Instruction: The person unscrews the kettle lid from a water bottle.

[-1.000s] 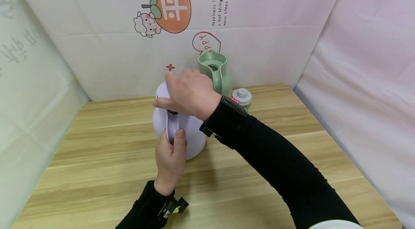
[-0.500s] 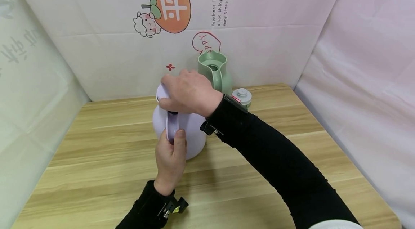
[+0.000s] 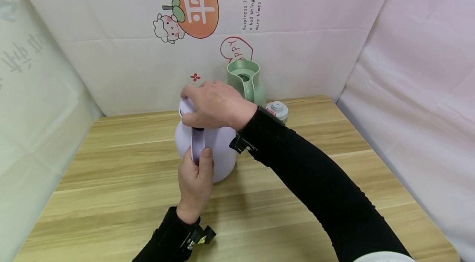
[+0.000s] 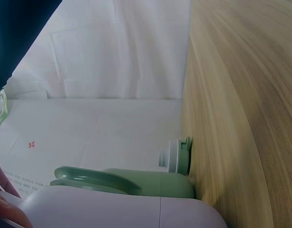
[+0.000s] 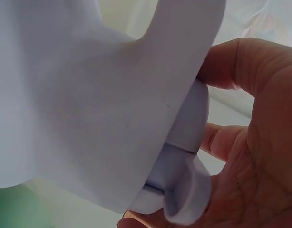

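A pale purple thermos jug [image 3: 224, 153] stands upright on the table, its handle [image 3: 198, 142] facing me. My left hand [image 3: 194, 185] grips that handle low down, thumb along its right side. Over the jug's top, my right hand [image 3: 219, 104] holds the purple lid [image 5: 196, 114], fingers and thumb spread around its edge. In the right wrist view the lid sits in the jug's mouth, and a small tab [image 5: 189, 194] sticks out from it. The head view has much of the lid hidden under the right hand.
Behind the purple jug, to its right, stands a green thermos jug [image 3: 256, 89] with an uncovered mouth. Its neighbour on the table is a grey and green lid [image 3: 277, 110]. A printed white cloth [image 3: 297, 47] hangs just past the table's [image 3: 122, 179] back edge.
My right hand has turned slightly on the lid: its fingers have shifted left and the thumb has moved in a little. My left hand and the jug have stayed put.
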A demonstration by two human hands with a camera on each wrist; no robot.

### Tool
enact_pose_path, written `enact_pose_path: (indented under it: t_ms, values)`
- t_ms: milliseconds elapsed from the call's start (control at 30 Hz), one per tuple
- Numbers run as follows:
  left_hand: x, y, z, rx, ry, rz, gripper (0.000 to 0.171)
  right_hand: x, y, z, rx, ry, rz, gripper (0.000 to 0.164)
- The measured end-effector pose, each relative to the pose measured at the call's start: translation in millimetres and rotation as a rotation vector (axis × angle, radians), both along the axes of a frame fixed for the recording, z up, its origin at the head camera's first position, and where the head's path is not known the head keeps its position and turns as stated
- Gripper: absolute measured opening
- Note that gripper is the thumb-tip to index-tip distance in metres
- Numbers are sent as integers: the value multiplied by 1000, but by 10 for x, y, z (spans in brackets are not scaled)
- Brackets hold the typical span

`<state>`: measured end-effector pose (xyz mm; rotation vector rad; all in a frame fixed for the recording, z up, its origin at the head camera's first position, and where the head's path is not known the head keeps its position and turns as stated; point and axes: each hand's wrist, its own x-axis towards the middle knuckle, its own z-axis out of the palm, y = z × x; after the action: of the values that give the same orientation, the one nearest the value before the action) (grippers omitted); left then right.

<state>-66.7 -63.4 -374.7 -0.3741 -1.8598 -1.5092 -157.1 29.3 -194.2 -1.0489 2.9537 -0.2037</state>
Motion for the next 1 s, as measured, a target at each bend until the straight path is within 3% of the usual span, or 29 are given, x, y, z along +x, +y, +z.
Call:
enact_pose_path:
  t_ms: [733, 867, 1000]
  values:
    - [1, 11, -7, 14, 2, 22, 25, -75, 31, 40, -62, -150, 85, 50]
    - [5, 10, -6, 16, 2, 15, 24, -73, 27, 55, -60, -172, 88, 54]
    - [5, 10, -1, 12, 12, 12, 23, -47, 16, 72, -40, -137, 74, 63]
